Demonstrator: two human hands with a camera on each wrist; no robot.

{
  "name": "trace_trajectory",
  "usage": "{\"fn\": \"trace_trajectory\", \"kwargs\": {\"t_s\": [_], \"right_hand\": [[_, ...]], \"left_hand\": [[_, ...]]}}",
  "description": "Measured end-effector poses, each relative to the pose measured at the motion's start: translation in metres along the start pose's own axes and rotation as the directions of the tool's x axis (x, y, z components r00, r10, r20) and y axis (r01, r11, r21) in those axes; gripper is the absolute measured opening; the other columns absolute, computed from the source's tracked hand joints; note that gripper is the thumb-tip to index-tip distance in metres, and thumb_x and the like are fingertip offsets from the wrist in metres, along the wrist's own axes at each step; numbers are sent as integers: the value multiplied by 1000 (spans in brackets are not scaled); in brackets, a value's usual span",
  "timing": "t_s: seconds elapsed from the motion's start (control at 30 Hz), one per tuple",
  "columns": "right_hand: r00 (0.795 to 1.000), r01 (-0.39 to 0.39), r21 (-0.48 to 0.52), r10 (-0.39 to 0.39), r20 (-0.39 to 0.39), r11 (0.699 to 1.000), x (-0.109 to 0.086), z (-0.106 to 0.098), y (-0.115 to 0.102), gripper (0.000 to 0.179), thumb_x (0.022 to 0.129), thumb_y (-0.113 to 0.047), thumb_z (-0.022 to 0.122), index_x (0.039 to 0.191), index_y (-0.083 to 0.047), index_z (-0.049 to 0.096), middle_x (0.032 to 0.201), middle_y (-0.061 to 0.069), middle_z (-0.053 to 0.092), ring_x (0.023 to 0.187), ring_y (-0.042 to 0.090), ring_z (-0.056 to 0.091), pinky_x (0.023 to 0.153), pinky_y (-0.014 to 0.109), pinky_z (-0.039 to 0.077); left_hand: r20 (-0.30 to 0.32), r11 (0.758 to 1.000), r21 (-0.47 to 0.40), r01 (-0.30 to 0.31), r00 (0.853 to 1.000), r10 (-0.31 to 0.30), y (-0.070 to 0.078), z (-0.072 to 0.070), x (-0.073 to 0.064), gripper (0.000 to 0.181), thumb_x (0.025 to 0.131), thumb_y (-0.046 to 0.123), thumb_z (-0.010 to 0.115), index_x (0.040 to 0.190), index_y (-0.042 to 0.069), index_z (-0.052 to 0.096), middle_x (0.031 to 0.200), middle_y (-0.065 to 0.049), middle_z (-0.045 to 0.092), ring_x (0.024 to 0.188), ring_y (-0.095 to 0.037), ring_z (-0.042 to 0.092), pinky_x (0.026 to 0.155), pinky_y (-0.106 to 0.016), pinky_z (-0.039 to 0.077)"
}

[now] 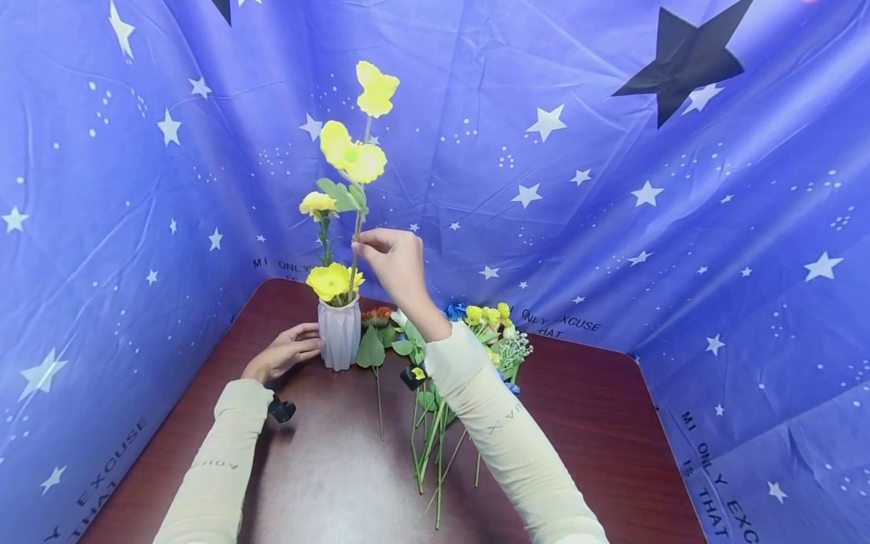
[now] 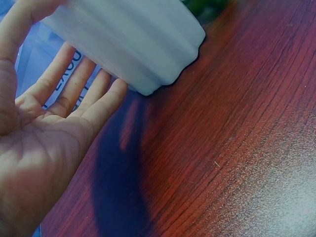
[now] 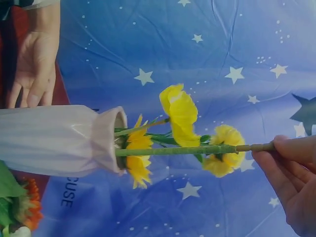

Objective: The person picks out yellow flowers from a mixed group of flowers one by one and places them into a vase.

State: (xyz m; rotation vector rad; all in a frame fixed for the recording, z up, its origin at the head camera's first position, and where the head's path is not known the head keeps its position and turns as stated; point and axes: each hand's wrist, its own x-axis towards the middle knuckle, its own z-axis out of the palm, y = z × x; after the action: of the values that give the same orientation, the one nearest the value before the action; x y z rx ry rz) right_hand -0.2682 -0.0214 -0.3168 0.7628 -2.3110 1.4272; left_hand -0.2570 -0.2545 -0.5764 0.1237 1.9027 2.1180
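Note:
My right hand [image 1: 399, 264] pinches the stem of a tall artificial yellow flower [image 1: 367, 162] between thumb and fingertips. Its upper blooms rise above the hand, and in the right wrist view the green stem [image 3: 182, 150] runs down into the mouth of a pale ribbed vase [image 1: 340, 336]. Other yellow flowers stand in the vase, one low at the rim [image 1: 329, 281] and one higher with a leafy stem [image 1: 318, 204]. Against the vase's left side, near its base, my left hand [image 1: 288, 350] has its fingers extended, fingertips right at the wall [image 2: 133, 44].
Right of the vase lies an orange flower [image 1: 377, 316] with broad green leaves. Beyond it, partly behind my right forearm, several blue, yellow and white flowers [image 1: 492, 317] lie with stems toward me. A blue star-printed cloth [image 1: 516, 151] surrounds the dark wooden table [image 1: 598, 453].

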Motion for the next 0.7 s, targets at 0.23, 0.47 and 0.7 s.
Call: {"fn": "trace_trajectory", "kwargs": {"t_s": [0.23,0.47,0.7], "right_hand": [[999,32,-27,-31,20,999,-3,4,-5,10,90,-6,77,97,0,80,94,15,79,83,23,78,73,19,62],[998,-27,-59,30,46,998,-7,12,14,10,90,-9,77,96,-2,81,94,13,79,82,21,78,74,21,62],[985,-156,0,156,78,988,-8,16,35,10,89,-10,78,97,-3,82,95,12,79,86,21,77,77,24,63]], "left_hand": [[1,999,-33,-4,1000,4,0,-1,2,59,102,1,55,150,-14,24,124,1,53,107,0,63,110,-33,51],[-1,1000,-26,-3,1000,3,0,-1,2,60,102,2,55,151,-14,24,127,0,52,108,0,62,113,-37,49],[-11,1000,-22,8,1000,-8,-1,-1,0,60,102,2,55,151,-14,25,127,-2,52,106,0,62,109,-32,52]]}}
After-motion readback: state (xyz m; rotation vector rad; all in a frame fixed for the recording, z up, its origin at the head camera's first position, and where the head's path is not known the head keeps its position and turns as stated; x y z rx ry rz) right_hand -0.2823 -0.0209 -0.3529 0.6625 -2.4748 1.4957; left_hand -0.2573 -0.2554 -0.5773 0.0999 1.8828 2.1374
